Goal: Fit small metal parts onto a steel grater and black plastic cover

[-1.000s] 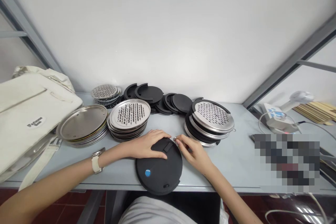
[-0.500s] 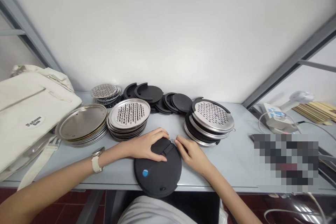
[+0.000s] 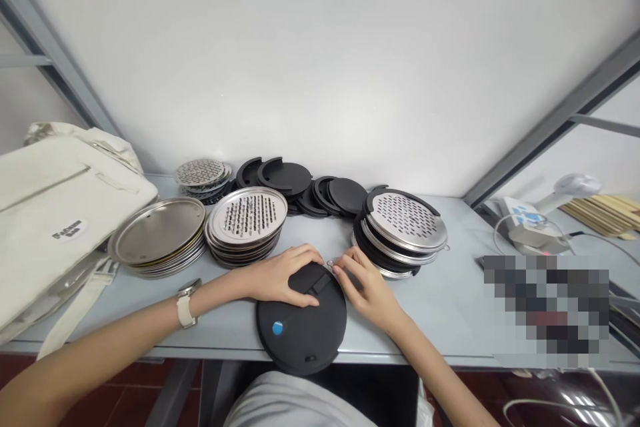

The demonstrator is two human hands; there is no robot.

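A round black plastic cover (image 3: 305,327) with a blue dot lies in front of me, its near edge jutting past the table edge. My left hand (image 3: 287,277) grips its far left side, with the thumb across the top and the fingers at the far rim. At the far right rim a small metal ring (image 3: 330,263) sticks out beside a raised black tab (image 3: 323,283). My right hand (image 3: 365,285) pinches at this ring with thumb and forefinger; its other fingers are curled.
Metal graters stand stacked at the left (image 3: 247,217) and right (image 3: 405,220). Steel plates (image 3: 157,233) are piled beside a cream bag (image 3: 65,200). Black covers (image 3: 285,177) and perforated discs (image 3: 200,173) lie along the wall. A scanner on a stand (image 3: 530,230) occupies the right.
The metal ring now stands out further beyond the rim, and my right fingers have shifted slightly with it. My left hand and the cover stay in place.
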